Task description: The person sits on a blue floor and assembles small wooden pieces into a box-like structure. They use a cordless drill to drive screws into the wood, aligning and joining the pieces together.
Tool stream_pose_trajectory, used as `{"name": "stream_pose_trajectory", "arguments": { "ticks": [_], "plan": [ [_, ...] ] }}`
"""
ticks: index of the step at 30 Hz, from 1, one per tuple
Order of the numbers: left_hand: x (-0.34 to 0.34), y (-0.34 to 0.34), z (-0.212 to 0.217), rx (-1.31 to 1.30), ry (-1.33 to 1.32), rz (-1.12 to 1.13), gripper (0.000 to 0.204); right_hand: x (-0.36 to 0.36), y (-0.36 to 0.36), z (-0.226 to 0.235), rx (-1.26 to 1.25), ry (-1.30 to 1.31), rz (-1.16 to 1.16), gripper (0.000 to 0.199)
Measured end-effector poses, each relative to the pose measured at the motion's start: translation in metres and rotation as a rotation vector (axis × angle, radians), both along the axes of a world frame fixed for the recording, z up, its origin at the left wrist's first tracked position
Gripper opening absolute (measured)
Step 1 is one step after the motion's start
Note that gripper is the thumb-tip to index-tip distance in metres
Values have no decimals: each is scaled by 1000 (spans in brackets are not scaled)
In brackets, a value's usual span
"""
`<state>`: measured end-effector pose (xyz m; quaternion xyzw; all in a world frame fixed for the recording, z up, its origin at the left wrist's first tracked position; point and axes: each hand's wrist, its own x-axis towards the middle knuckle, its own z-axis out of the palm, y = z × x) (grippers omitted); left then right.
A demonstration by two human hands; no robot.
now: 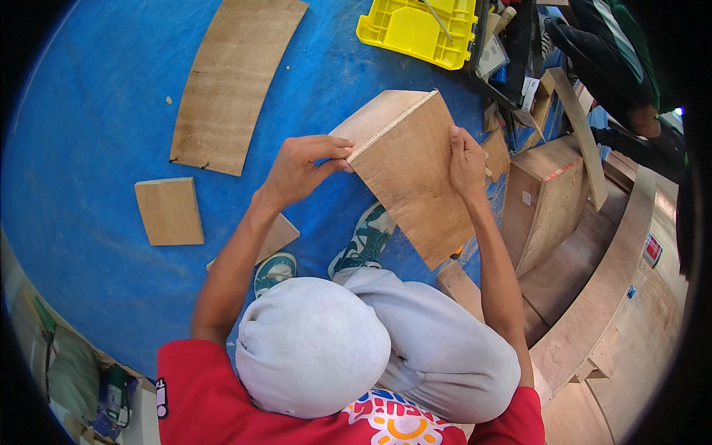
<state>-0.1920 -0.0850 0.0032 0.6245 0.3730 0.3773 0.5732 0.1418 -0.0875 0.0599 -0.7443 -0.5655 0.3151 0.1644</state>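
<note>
We hold the plywood panel (411, 174) at frame centre, tilted above the blue tarp (89, 111). Left hand (300, 169) pinches its upper-left edge; right hand (467, 163) is clamped on the right edge. Judgement: keep both grips firm and edges flush, fingers off corners.

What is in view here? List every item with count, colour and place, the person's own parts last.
plywood panels: two, tan, joined at an edge, held at centre
curved plywood strip: one, brown, upper left on tarp
small plywood square: one, tan, left
tarp: one, blue, under everything
crate: one, yellow, top
wooden box: one, tan, right
other person: one, dark sleeves, upper right
shoes: two, green-white, centre
left hand: panels' left edge
right hand: panels' right edge
</note>
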Motion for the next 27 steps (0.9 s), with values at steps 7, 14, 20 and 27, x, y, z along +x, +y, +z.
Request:
{"name": "stream_pose_trajectory", "arguments": {
  "ticks": [7, 14, 20, 27],
  "plan": [
    [-8, 25, 1, -171, 27, -272, 38, 8, 3, 1, -37, -9, 48, 52],
    [63, 94, -22, -176, -113, -218, 71, 13, 13, 0, -40, -21, 85, 47],
    [144, 112, -37, -459, -79, -279, 87, 7, 16, 5, -15, -47, 86, 48],
    [148, 110, -38, -478, -91, -290, 70, 9, 7, 4, -65, -24, 77, 51]
  ]
}}
